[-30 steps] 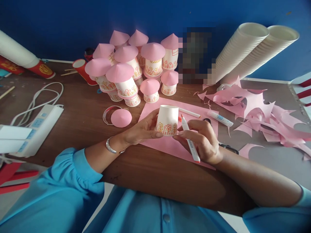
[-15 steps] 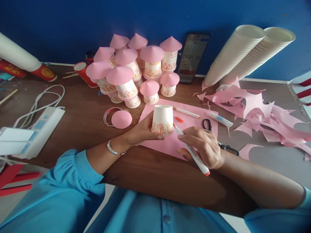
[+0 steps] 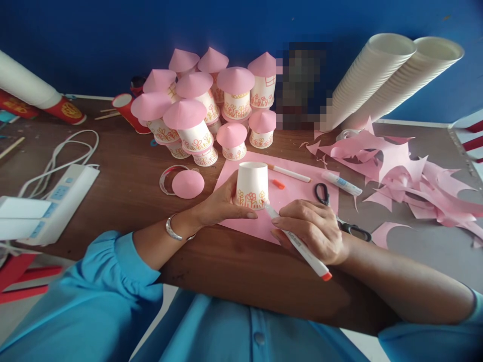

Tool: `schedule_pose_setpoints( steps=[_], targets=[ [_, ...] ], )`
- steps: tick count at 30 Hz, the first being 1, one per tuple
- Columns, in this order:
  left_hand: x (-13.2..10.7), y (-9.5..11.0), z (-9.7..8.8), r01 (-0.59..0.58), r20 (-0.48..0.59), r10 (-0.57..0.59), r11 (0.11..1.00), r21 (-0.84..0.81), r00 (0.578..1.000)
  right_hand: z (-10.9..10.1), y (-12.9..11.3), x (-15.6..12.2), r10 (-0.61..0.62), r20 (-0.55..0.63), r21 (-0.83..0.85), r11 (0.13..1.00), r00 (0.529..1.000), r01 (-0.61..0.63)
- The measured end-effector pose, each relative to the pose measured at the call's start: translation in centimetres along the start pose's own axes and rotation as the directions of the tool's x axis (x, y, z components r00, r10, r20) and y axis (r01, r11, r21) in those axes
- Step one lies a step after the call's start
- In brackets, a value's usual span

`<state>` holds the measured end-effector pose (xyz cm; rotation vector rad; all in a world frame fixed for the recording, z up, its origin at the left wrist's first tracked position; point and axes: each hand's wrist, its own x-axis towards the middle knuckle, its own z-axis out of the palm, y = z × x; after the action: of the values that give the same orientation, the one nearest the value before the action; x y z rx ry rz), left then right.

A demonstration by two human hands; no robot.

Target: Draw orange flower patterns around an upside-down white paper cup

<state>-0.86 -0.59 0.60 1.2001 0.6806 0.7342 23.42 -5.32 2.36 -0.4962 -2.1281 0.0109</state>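
Observation:
My left hand (image 3: 222, 203) is closed round a white paper cup (image 3: 252, 177), held upside down, with red and yellow-green flowers drawn along its lower rim. In my right hand (image 3: 311, 229) is a white marker (image 3: 302, 247) with an orange-red end; its tip meets the cup's lower right edge. Beneath both hands lies a sheet of pink paper (image 3: 237, 227). On it rest an orange cap (image 3: 278, 184) and a second marker (image 3: 290, 173). Scissors (image 3: 322, 193) with black handles lie beside my right hand, partly hidden by it.
Several decorated cups with pink cone roofs (image 3: 184, 114) stand behind. A loose pink cone (image 3: 187, 184) sits by a tape roll (image 3: 163, 182). Right are a glue stick (image 3: 343, 183), pink scraps (image 3: 400, 163) and tall cup stacks (image 3: 372, 75); left, a power strip (image 3: 64, 206).
The marker tip has moved slightly left and down onto the cup's lower edge. Its rear end has swung a little down and right. The cup stays in my left hand.

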Motion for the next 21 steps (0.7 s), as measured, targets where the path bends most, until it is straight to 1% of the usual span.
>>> schedule_pose_setpoints(
  steps=[7,14,18,21],
  targets=[
    [0.29,0.05,0.26,-0.058,0.067,0.062,0.996,-0.064,0.996,0.06,0.06,-0.17,0.001,0.042,0.015,1.0,0.999,-0.002],
    [0.29,-0.26,0.12,-0.054,0.065,0.056,0.998,-0.03,0.996,0.25,0.06,-0.31,0.005,0.043,0.019,1.0,0.999,-0.006],
    [0.3,-0.13,0.18,-0.045,0.048,0.045,0.999,0.002,0.998,0.19,0.02,-0.21,0.01,0.046,-0.002,1.0,0.999,-0.01],
    [0.36,0.04,0.27,-0.061,0.046,0.062,0.998,-0.006,0.997,0.11,0.01,-0.11,0.013,0.057,-0.003,1.0,0.998,-0.013]
  ],
)
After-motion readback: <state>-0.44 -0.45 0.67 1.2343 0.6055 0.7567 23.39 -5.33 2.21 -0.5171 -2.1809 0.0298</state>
